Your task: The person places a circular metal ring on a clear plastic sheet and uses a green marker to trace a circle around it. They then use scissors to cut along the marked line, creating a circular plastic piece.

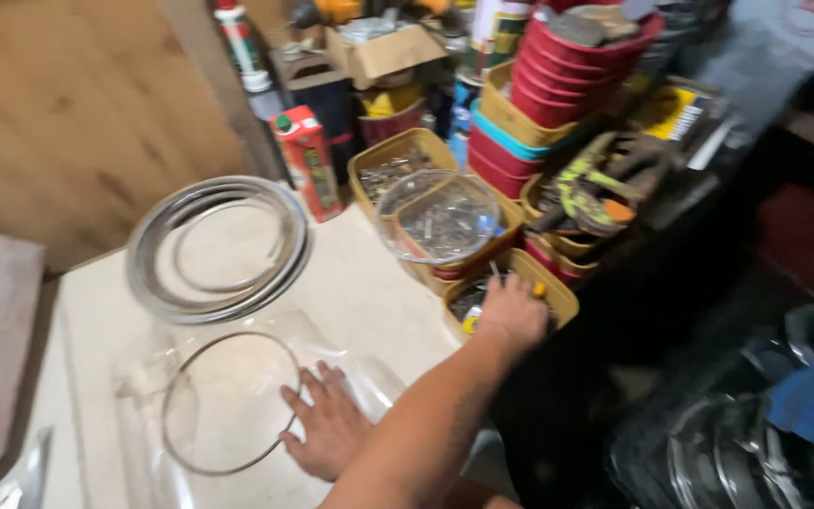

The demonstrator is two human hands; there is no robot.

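We work beside crowded parts tubs.
Our left hand (327, 426) lies flat, fingers spread, on the clear plastic bag (237, 377) beside a flat-lying wire ring (173, 415); our right hand (512, 309) dips into a yellow tub (558, 297), its fingers hidden; a coiled metal strip (143, 254) lies behind.

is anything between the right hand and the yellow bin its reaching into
Nothing visible: the right hand is already over the open yellow bin, fingers down among its contents. The clear round bowl sits on the bins behind it, out of the way.

A pale tabletop (369, 283) stands against a brown wooden wall (68, 113). Beyond its right edge the room falls dark, with a reddish patch (807, 240) showing there. Warm, dim light falls across the wood.
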